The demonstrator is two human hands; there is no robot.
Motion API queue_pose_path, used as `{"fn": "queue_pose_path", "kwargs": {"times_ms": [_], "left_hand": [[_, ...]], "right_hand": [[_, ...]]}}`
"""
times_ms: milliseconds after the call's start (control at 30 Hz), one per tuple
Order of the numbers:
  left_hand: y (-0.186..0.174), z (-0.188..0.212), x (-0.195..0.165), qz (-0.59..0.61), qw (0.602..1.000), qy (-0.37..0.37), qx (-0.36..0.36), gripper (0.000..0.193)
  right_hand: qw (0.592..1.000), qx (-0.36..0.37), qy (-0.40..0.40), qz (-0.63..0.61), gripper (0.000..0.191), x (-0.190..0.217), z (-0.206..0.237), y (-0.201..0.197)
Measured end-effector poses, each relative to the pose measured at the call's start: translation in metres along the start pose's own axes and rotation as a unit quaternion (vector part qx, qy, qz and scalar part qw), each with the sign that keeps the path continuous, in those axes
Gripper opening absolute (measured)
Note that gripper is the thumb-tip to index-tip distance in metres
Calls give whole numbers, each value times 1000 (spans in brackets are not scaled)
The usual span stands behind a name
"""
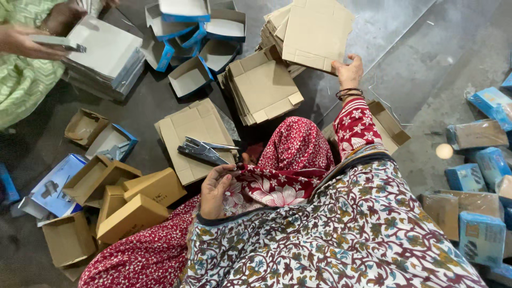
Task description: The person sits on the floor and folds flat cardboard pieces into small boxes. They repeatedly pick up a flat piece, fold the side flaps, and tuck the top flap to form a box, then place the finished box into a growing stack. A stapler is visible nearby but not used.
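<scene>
Floral-printed cloth in cream, blue and red (341, 234) fills the foreground, draped over the seated person whose two hands work above it. Her left hand (215, 191) rests loosely curled on the red flowered fabric over her knee (277, 186), fingers bent but gripping nothing, just short of a metal plier-type stapler (202, 150) that lies on a flat brown cardboard blank (189, 128) on the dark floor. Her right hand (348, 72), wrist ringed with dark bangles (349, 94), stretches forward and pinches the near corner of the top flat brown cardboard sheet (317, 32) on a tall stack. Between the two hands sits a second, fanned pile of folded brown cardboard blanks (264, 85). Beyond it, white-lined open cartons with blue edges (197, 37) are heaped together. To the left, finished small brown cardboard boxes (133, 205) cluster on the floor beside a blue-and-white printed carton (56, 186). At top left another person in green clothing (18, 80) holds a flat grey card (56, 41) over a stack of white sheets (104, 56). On the right, blue plastic-wrapped packages (482, 234) line the grey concrete floor (426, 69).
</scene>
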State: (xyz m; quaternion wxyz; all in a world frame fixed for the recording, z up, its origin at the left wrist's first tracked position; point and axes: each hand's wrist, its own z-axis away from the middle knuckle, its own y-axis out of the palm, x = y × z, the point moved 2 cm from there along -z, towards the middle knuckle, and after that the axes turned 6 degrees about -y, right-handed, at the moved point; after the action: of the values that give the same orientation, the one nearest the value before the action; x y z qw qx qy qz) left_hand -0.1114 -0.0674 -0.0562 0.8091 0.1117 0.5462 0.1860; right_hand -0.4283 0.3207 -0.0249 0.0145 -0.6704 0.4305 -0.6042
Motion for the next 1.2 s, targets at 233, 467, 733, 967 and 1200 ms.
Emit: {"fn": "queue_pose_path", "kwargs": {"times_ms": [233, 467, 733, 967, 1200], "left_hand": [[6, -4, -4, -9, 1000, -5, -11, 26], [7, -6, -3, -17, 1000, 2, 0, 25], [12, 18, -53, 27, 997, 72, -14, 30], [-2, 31, -62, 73, 984, 143, -75, 40], [29, 56, -33, 91, 986, 128, -62, 49]], "right_hand": [[993, -9, 39, -112, 66, 4, -21, 5], [861, 157, 178, -449, 24, 23, -22, 6], [774, 295, 103, -550, 37, 63, 99, -46], [731, 533, 159, -396, 66, 91, 259, -82], [783, 447, 62, -427, 70, 121, 276, -101]]}}
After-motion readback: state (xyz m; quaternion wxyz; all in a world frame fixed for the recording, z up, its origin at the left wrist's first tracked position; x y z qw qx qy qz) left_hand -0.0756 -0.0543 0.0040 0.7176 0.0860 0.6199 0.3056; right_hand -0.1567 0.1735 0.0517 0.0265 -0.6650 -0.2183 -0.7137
